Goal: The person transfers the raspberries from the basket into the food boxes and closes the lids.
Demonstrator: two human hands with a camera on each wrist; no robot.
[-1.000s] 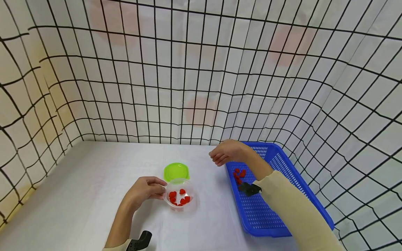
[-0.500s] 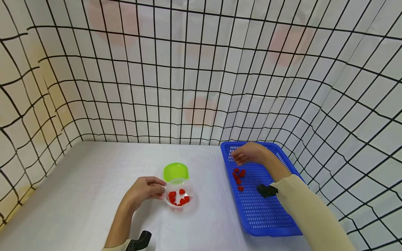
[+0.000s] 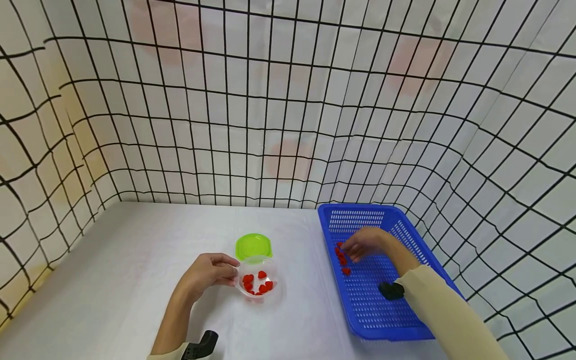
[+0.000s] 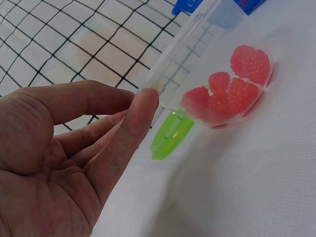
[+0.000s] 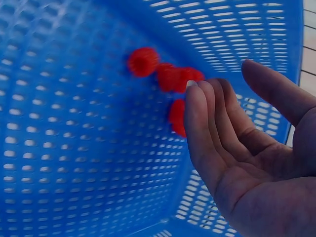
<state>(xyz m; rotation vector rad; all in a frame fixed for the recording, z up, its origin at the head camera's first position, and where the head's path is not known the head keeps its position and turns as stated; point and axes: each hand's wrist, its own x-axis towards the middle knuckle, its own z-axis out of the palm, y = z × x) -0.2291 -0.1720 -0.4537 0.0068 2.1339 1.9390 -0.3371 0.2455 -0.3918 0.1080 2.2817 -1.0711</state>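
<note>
My left hand (image 3: 209, 272) pinches the rim of a clear plastic bowl (image 4: 200, 54) between thumb and fingers. Several red raspberries (image 4: 242, 94) lie in the bowl, which stands on the white table. Inside the blue plastic basket (image 3: 382, 332) my right hand (image 3: 370, 242) reaches down toward more raspberries (image 5: 143, 61) along its left side. In the right wrist view the thumb stands apart from the lightly bent fingers, and nothing shows between them. The fingertips are close to the berries; whether they touch one I cannot tell.
A bright green lid (image 3: 253, 245) lies on the white table (image 3: 135, 250) just behind the bowl. The basket's raised slotted walls surround my right hand. Black grid netting (image 3: 247, 115) over white sheeting encloses the back and sides.
My right hand has moved from above the basket's left rim rightward, then down into the basket near the raspberries. The left hand and bowl have stayed in place.
</note>
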